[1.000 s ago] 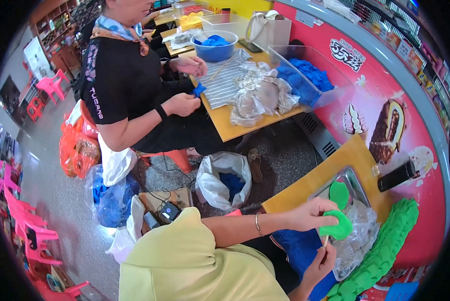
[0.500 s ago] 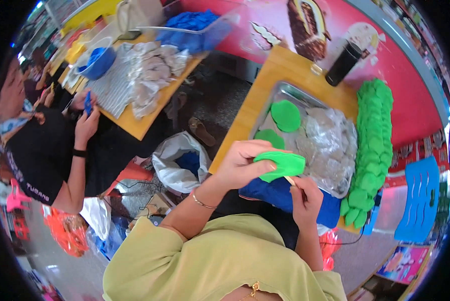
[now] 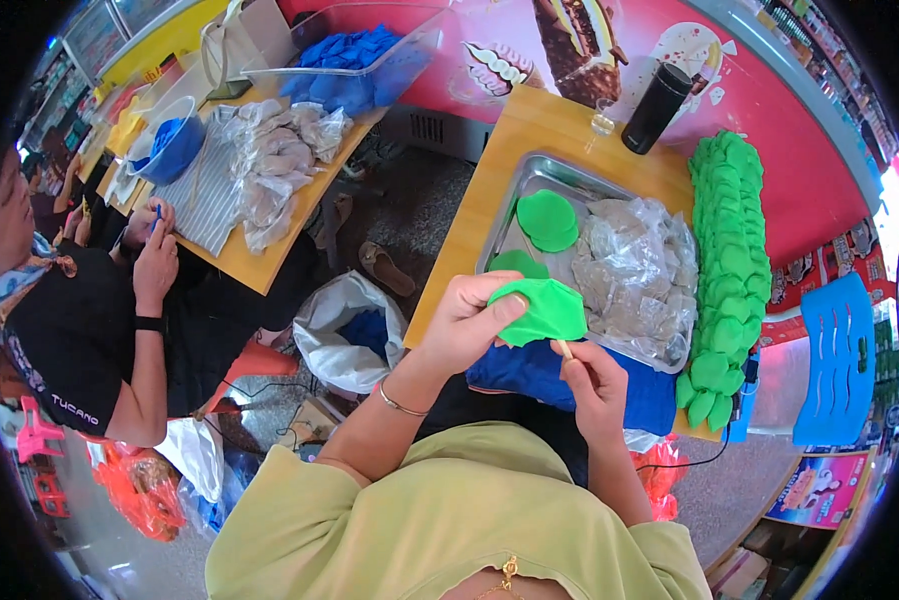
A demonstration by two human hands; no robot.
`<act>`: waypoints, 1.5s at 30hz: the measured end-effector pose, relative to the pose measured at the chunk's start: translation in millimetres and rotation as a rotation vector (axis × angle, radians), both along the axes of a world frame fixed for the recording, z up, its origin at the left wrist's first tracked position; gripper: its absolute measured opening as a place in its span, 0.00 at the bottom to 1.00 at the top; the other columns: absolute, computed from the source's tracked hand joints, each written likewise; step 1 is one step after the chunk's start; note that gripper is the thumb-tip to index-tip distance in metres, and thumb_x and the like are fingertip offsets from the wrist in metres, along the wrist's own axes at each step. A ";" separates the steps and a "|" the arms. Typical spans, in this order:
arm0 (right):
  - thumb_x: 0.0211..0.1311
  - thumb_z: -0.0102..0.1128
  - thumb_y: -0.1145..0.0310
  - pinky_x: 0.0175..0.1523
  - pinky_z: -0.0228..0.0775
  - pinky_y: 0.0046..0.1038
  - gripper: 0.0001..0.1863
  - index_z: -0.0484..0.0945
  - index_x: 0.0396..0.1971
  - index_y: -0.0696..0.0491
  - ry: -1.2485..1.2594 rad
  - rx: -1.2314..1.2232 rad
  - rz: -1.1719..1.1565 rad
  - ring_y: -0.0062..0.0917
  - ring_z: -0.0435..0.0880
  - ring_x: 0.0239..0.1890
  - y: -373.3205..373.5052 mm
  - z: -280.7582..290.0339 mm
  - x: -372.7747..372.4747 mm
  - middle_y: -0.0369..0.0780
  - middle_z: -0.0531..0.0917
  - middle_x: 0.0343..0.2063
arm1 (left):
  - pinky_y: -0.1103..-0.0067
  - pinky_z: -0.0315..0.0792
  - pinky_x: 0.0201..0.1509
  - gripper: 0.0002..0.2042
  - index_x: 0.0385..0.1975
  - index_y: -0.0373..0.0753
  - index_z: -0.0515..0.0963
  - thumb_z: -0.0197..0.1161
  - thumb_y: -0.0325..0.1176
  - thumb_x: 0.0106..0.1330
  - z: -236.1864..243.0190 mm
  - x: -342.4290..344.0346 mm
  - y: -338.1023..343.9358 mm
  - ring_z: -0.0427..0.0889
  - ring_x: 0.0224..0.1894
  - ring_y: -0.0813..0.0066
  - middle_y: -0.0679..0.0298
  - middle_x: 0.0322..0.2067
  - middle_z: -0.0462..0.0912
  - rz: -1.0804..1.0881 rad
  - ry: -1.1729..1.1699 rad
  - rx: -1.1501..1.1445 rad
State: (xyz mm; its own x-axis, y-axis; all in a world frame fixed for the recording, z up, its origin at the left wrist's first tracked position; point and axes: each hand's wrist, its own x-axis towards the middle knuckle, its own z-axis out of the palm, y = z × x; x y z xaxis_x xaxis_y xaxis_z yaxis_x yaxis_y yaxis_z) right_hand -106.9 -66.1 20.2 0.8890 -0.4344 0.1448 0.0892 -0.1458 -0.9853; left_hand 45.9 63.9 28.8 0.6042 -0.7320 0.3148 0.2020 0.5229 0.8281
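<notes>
My left hand point(image 3: 472, 325) pinches a soft green, rounded, sheet-like piece point(image 3: 547, 313) between thumb and fingers in front of my chest. In my right hand point(image 3: 596, 388) is a thin wooden stick point(image 3: 566, 350), its upper end at the lower edge of the green piece. Whether the tip goes inside or behind the piece is hidden. Just beyond my hands a metal tray point(image 3: 512, 238) holds two more green pieces, one round point(image 3: 547, 221) and one partly covered point(image 3: 519, 263). Grey-beige pieces in clear plastic point(image 3: 637, 265) fill the tray's right side.
Right of the tray lies a long stack of green pieces point(image 3: 729, 270). A black bottle point(image 3: 657, 108) stands behind on the wooden table point(image 3: 459, 235). Blue cloth point(image 3: 609, 385) lies near my lap. At left, a co-worker point(image 3: 79, 350) handles something blue; an open white sack point(image 3: 344, 345) stands between us.
The green piece has tilted and now shows a broader, draped face. My right hand has shifted slightly, and more of the stick shows. The whole view has shifted a little.
</notes>
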 end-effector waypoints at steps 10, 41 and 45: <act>0.60 0.54 0.78 0.27 0.56 0.15 0.09 0.79 0.40 0.60 -0.039 -0.352 -0.131 0.12 0.67 0.23 -0.1 6.8 5.7 0.33 0.72 0.21 | 0.85 0.63 0.35 0.07 0.31 0.29 0.78 0.58 0.27 0.65 0.3 13.0 5.7 0.68 0.32 0.82 0.66 0.31 0.71 0.175 -0.222 -0.006; 0.55 0.58 0.80 0.31 0.64 0.22 0.10 0.81 0.37 0.57 -0.017 -0.434 -0.159 0.21 0.74 0.25 2.6 18.4 14.1 0.39 0.79 0.24 | 0.84 0.68 0.38 0.08 0.36 0.30 0.81 0.57 0.27 0.64 19.3 26.4 16.8 0.73 0.34 0.81 0.65 0.33 0.74 0.131 -0.238 -0.002; 0.54 0.58 0.80 0.31 0.64 0.21 0.10 0.81 0.38 0.57 -0.062 -0.440 -0.130 0.20 0.73 0.25 3.8 15.2 15.4 0.38 0.78 0.23 | 0.83 0.67 0.36 0.14 0.34 0.28 0.81 0.60 0.36 0.64 13.8 29.5 20.3 0.73 0.33 0.80 0.64 0.29 0.75 0.218 -0.378 0.109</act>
